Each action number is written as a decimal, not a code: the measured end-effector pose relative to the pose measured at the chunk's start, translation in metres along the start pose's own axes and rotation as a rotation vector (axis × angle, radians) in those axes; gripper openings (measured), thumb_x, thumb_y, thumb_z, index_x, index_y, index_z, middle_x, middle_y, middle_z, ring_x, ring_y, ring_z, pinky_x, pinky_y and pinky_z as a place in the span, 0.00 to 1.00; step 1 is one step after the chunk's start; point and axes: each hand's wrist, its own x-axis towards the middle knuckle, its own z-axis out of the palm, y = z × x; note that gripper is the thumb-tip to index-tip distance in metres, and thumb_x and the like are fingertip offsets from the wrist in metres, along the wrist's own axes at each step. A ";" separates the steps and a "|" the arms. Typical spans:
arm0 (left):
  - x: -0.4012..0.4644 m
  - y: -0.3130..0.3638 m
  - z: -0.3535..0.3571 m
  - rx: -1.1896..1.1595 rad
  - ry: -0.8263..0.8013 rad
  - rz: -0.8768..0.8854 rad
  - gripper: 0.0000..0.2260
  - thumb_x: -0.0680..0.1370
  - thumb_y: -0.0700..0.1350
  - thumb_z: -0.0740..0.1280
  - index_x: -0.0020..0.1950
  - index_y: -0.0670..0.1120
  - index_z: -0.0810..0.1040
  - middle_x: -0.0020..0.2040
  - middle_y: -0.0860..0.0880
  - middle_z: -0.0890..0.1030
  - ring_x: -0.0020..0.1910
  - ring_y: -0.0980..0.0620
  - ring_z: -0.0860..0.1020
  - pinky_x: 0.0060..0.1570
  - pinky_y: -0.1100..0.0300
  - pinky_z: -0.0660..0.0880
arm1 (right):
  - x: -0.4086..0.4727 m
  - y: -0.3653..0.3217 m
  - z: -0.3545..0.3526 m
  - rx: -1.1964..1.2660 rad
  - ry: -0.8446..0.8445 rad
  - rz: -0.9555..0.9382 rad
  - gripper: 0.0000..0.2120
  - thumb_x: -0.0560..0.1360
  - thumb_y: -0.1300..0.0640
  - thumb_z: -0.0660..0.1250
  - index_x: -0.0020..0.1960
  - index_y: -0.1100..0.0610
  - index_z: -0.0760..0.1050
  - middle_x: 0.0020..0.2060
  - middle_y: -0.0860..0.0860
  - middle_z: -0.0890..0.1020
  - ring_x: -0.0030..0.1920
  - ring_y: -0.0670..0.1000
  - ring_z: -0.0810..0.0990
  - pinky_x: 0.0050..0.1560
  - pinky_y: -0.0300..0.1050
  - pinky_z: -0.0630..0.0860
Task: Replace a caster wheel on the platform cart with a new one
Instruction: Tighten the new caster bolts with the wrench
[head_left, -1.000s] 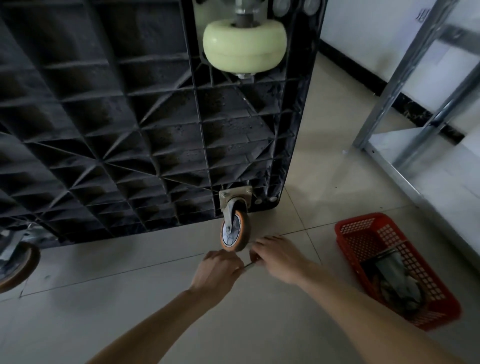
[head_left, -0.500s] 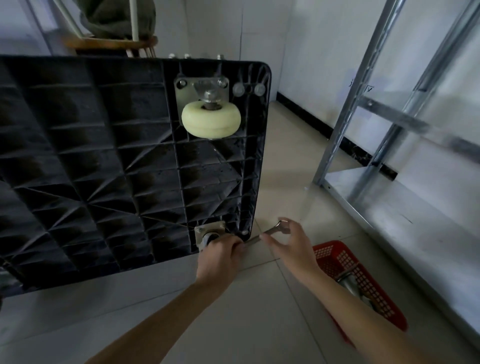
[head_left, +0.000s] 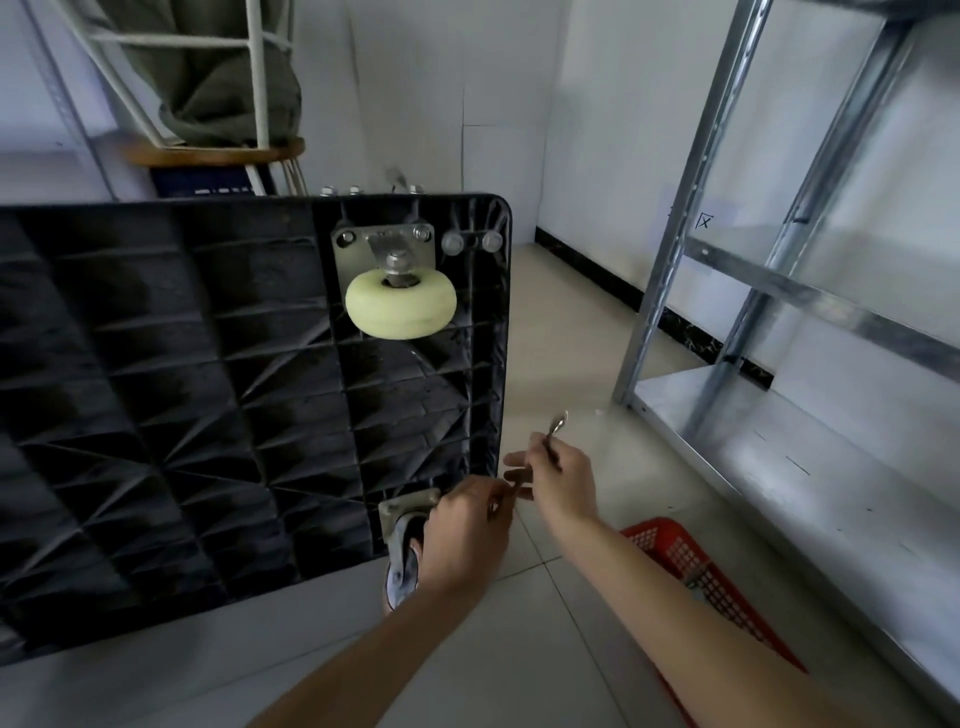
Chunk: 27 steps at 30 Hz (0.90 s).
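Lower centre: left hand (head_left: 465, 530) grips caster wheel (head_left: 402, 564) | right hand (head_left: 558, 480) pinches wrench (head_left: 555, 434) | caster likely heavy, rigid; hold by its plate.

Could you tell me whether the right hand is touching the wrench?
Touching: the head view shows the right hand with its fingers curled around the wrench.

A black ribbed plastic platform cart (head_left: 208, 395) is being stood on its edge on the pale tiled floor (head_left: 519, 665). A slim metal wrench (head_left: 555, 434) is being held in the right hand (head_left: 558, 483), while the grey lower caster wheel (head_left: 402, 564) is being gripped by the left hand (head_left: 467, 535). A pale yellow upper caster wheel (head_left: 401, 304) is being shown bolted above, and a red plastic basket (head_left: 701, 571) is being partly hidden by the right forearm.
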 end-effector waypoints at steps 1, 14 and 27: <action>0.002 -0.001 -0.004 0.011 -0.017 0.040 0.05 0.79 0.51 0.67 0.52 0.54 0.82 0.49 0.57 0.82 0.47 0.53 0.80 0.42 0.52 0.77 | 0.002 -0.007 -0.004 -0.053 -0.035 -0.054 0.11 0.84 0.53 0.60 0.48 0.53 0.79 0.39 0.47 0.87 0.41 0.53 0.86 0.48 0.58 0.83; 0.068 0.041 -0.189 0.251 0.316 0.549 0.12 0.78 0.55 0.66 0.57 0.51 0.81 0.43 0.58 0.83 0.41 0.54 0.82 0.38 0.60 0.78 | 0.047 -0.170 -0.047 -0.471 -0.293 -0.540 0.07 0.81 0.51 0.67 0.53 0.50 0.83 0.37 0.44 0.84 0.32 0.46 0.82 0.36 0.40 0.77; 0.177 0.069 -0.282 0.402 0.209 0.346 0.22 0.76 0.60 0.69 0.69 0.55 0.74 0.63 0.57 0.77 0.60 0.53 0.76 0.54 0.53 0.76 | 0.083 -0.239 -0.023 -0.589 -0.397 -0.678 0.03 0.78 0.54 0.72 0.47 0.50 0.84 0.37 0.49 0.84 0.29 0.46 0.80 0.34 0.36 0.71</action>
